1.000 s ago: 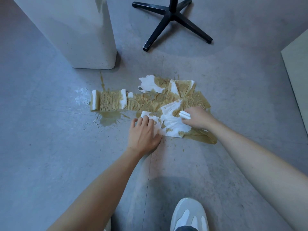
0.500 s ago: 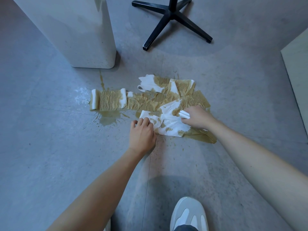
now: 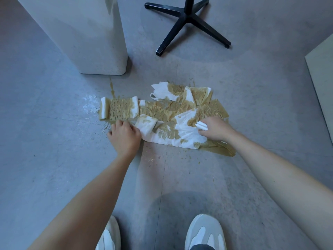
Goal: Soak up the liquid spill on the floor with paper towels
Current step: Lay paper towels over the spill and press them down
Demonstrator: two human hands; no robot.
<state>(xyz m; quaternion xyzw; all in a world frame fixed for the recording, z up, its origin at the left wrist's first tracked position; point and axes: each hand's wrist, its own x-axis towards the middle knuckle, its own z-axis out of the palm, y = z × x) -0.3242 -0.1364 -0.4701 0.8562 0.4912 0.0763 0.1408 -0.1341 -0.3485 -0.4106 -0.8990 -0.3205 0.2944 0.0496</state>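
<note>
Left hand (image 3: pixel 124 137) and right hand (image 3: pixel 214 129) grip opposite ends of a tan-stained white paper towel (image 3: pixel 173 136), spreading it across tan spilled liquid (image 3: pixel 112 89).

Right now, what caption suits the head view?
Left hand and right hand grip paper towels laid over a brown floor spill.
</note>
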